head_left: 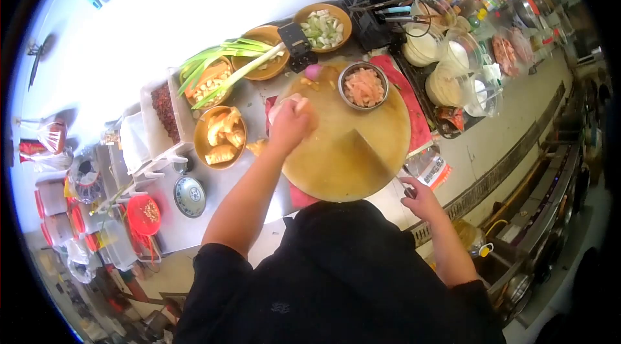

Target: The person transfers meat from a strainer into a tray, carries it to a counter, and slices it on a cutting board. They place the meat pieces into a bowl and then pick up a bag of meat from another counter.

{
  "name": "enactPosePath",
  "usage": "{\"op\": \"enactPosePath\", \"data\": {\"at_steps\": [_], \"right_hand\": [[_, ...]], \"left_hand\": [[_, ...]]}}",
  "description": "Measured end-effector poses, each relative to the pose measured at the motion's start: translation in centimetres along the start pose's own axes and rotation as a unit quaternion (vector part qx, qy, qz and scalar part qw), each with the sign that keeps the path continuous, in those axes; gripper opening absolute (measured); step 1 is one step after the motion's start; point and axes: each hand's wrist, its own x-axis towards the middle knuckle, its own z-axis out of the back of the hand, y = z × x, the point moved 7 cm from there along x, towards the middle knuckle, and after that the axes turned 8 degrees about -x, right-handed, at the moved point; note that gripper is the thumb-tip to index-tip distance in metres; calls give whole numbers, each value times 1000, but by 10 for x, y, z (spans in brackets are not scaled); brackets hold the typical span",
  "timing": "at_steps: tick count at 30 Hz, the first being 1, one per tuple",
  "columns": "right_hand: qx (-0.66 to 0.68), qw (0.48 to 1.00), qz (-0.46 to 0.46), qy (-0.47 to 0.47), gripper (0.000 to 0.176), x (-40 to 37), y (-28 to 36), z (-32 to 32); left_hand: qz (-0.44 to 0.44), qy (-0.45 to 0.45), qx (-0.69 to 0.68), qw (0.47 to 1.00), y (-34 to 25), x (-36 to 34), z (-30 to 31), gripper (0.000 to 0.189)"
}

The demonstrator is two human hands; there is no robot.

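A round cutting board (323, 166) lies in front of me. Over its left edge is my left hand (292, 121), its fingers closed around something pale pink, blurred and partly hidden. My right hand (420, 198), at the board's lower right, is wrapped round the handle of a cleaver (370, 161), whose broad blade lies low over the board. A metal bowl of pale pink meat pieces (363, 88) stands on the board's upper right. Left of it are a purple onion piece (313, 72) and some small yellowish pieces (309, 83).
Bowls of ginger (221, 137), garlic (212, 83) and chopped scallion (322, 29) stand left and behind, with long green onions (249, 71) across two bowls. A knife rack (369, 11) is behind the board; seasoning tubs (446, 84) stand at right. A patterned bowl (189, 197) sits lower left.
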Motion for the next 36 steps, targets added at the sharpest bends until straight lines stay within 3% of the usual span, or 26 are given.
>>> {"op": "enactPosePath", "data": {"at_steps": [1,3,4,5,7,11,13,17,19,20,22,23,25,26,28,30,32,36], "right_hand": [[20,1000,-9,7,53,0,-2,3],[39,998,-34,18,53,-4,6,13],[57,996,-59,28,53,-7,4,14],[59,996,-62,28,53,-8,-1,16],[66,996,-47,26,53,-5,-11,19],[64,994,-73,52,53,-5,-23,21],[48,996,-54,51,54,0,-22,22],[89,990,-72,86,53,2,-17,15],[-61,996,68,-10,48,11,-10,17],[-60,996,67,-10,48,8,-4,17],[-44,999,6,11,46,-1,13,13],[-43,999,4,12,46,-7,20,13],[2,994,-55,99,46,-16,21,-1],[-20,993,-39,105,46,-17,25,-6],[-45,995,-30,82,46,-19,35,-10],[-70,995,-22,60,46,-20,39,-12],[-94,995,23,-36,46,-22,44,-6],[-78,996,27,-38,45,-30,50,-5]], "left_hand": [[0,2,1,1000,2,-5,-13,39],[13,18,-164,986,-5,-16,-41,34],[129,65,-273,951,-5,-29,-57,32],[130,69,-272,951,-21,-39,-61,32],[224,129,-397,881,-31,-60,-82,33],[292,127,-410,855,56,-75,-118,33],[237,91,-330,909,120,-72,-126,41],[213,28,-235,948,93,-89,-96,38],[130,-3,9,991,65,-92,-73,35],[131,-2,9,991,65,-94,-74,35],[-170,-6,192,967,25,-99,-80,29],[-169,-4,191,967,20,-99,-83,29],[-297,120,165,933,-3,-105,-110,27],[-297,123,163,933,0,-105,-116,27],[-396,103,187,893,0,-112,-128,31],[-397,115,185,891,6,-111,-132,33],[-398,126,184,890,10,-111,-134,35],[-398,146,171,889,14,-108,-137,38]]}}
